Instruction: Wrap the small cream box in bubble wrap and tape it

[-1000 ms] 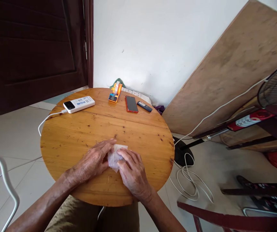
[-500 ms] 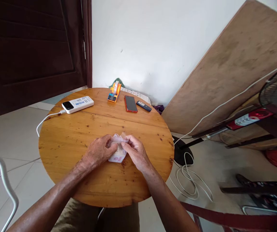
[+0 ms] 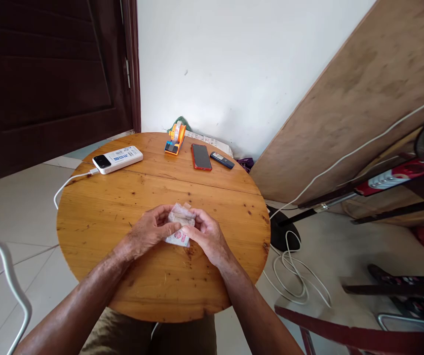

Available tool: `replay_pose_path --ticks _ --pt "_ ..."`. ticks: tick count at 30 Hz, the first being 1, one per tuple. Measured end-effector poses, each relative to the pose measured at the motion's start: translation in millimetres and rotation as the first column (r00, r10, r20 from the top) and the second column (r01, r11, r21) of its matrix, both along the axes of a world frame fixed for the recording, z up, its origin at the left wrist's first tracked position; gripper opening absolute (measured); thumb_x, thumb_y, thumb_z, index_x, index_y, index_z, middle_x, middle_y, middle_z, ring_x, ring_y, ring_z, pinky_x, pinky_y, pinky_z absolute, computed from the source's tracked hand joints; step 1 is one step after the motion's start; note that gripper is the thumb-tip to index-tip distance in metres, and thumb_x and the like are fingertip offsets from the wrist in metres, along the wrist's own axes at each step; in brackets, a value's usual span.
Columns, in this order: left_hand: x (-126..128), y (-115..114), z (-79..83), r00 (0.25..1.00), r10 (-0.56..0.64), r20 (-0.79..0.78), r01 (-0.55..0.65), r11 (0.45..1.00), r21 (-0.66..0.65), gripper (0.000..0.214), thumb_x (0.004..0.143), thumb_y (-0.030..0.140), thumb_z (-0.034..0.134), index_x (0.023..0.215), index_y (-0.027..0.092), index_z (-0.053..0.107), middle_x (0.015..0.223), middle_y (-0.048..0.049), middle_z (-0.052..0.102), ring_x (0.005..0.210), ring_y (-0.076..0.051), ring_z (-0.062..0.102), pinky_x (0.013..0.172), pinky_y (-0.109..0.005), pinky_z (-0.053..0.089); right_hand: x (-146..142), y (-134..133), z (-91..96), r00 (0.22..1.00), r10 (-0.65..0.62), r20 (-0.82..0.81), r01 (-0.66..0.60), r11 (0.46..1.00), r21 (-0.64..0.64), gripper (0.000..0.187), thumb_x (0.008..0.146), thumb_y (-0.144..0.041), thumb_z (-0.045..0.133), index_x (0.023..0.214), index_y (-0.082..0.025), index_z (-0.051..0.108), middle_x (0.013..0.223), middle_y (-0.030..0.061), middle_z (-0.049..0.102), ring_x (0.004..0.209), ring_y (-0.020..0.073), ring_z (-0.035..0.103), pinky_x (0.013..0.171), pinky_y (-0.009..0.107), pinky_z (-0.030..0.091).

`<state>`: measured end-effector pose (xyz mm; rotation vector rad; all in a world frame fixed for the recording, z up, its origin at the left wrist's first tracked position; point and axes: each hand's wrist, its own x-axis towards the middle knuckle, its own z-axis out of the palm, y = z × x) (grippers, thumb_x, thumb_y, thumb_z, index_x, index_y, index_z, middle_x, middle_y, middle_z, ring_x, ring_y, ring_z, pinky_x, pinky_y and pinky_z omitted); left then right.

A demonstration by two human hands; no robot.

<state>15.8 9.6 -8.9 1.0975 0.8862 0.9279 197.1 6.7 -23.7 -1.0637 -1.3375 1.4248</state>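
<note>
Tabletop [image 3: 152, 185]; left grip [image 3: 145, 230]; right grip [image 3: 211, 236]; both pinched closed on packet [image 3: 179, 214]

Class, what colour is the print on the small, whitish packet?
The print is pinkish-red, clearest in the head view.

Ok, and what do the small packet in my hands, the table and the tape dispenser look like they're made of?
Small packet: probably thin plastic film, whitish and crinkled, though coated paper is possible. Table: wood, likely varnished, given the grain, dark knots and soft sheen. Tape dispenser: seems hard plastic, judging by its smooth, bright orange and blue parts.
</note>
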Motion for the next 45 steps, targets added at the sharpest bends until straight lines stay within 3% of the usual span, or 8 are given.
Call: replay_pose_path --ticks 7,12,16,21,30,35,41,45 --pt "3 -2 -6.9 0.998 0.056 0.040 -0.055 0.998 -0.013 0.070 0.067 0.035 0.079 0.128 0.015 0.050 0.125 -0.0137 0.066 0.109 -0.024 0.066 0.092 -0.038 0.052 -3 1 4.0 0.992 -0.114 0.053 0.111 0.992 0.061 0.033 0.078 -0.051 0.070 0.090 -0.020 0.065 0.087 0.0025 0.070 0.080 0.0190 0.064 0.072 0.029 0.052" --pt "2 -3 -5.4 0.998 0.057 -0.027 -0.057 0.998 0.015 0.080 0.069 0.040 0.076 0.136 0.014 0.042 0.127 -0.0149 0.065 0.112 -0.026 0.064 0.092 -0.039 0.053 -3 0 1.5 0.997 -0.059 0.050 0.058 0.998 0.015 0.039 0.072 -0.044 0.075 0.102 -0.022 0.065 0.104 0.0057 0.072 0.085 0.0209 0.067 0.073 0.032 0.054" --pt "1 -2 -6.8 0.995 0.055 -0.079 -0.051 0.997 0.054 0.079 0.072 0.042 0.073 0.140 0.016 0.042 0.125 -0.0131 0.066 0.110 -0.026 0.065 0.091 -0.039 0.053 -3 -3 0.2 0.981 -0.098 0.165 0.084 0.992 0.091 0.035 0.077 -0.044 0.072 0.103 -0.021 0.068 0.101 0.0058 0.072 0.074 0.0179 0.065 0.065 0.029 0.053" --pt "2 -3 -7.8 0.999 0.022 -0.044 -0.019 0.998 0.064 0.081 0.072 0.036 0.074 0.143 0.018 0.038 0.122 -0.0120 0.067 0.105 -0.024 0.066 0.087 -0.037 0.054 -7 0 5.7 0.983 -0.128 0.129 0.112 0.986 0.121 0.031 0.083 -0.050 0.065 0.087 -0.020 0.070 0.094 0.0045 0.071 0.080 0.0189 0.064 0.069 0.028 0.051" --pt "2 -2 -10.9 0.999 0.031 -0.008 -0.031 0.999 0.031 0.079 0.070 0.037 0.075 0.139 0.016 0.043 0.126 -0.0132 0.065 0.106 -0.023 0.065 0.087 -0.036 0.054 -15 19 24.7 0.986 -0.150 0.078 0.141 0.984 0.110 0.022 0.079 -0.041 0.070 0.078 -0.020 0.071 0.076 0.0009 0.068 0.072 0.0171 0.061 0.066 0.027 0.047" --pt "3 2 -15.2 0.997 0.063 -0.052 -0.060 0.997 0.053 0.067 0.070 0.039 0.075 0.128 0.013 0.054 0.118 -0.0133 0.068 0.100 -0.024 0.067 0.088 -0.038 0.053 -12 21 32.3 0.979 -0.116 0.168 0.091 0.984 0.151 0.018 0.081 -0.037 0.066 0.077 -0.020 0.071 0.078 0.0009 0.069 0.074 0.0172 0.062 0.070 0.028 0.049" --pt "4 4 -12.8 0.992 0.087 -0.093 -0.080 0.994 0.074 0.062 0.071 0.041 0.073 0.124 0.012 0.057 0.111 -0.0101 0.071 0.095 -0.022 0.067 0.083 -0.035 0.052 -14 17 28.8 0.937 -0.133 0.324 0.042 0.961 0.275 0.018 0.084 -0.032 0.059 0.080 -0.019 0.072 0.083 0.0035 0.071 0.078 0.0182 0.064 0.070 0.028 0.049" --pt "1 3 -9.1 0.994 0.041 -0.105 -0.033 0.997 0.073 0.059 0.072 0.043 0.071 0.122 0.013 0.059 0.109 -0.0090 0.070 0.092 -0.021 0.065 0.080 -0.032 0.051 -13 16 26.9 0.920 -0.166 0.354 0.051 0.949 0.311 0.020 0.086 -0.031 0.057 0.082 -0.019 0.072 0.087 0.0049 0.073 0.082 0.0190 0.066 0.071 0.027 0.050"
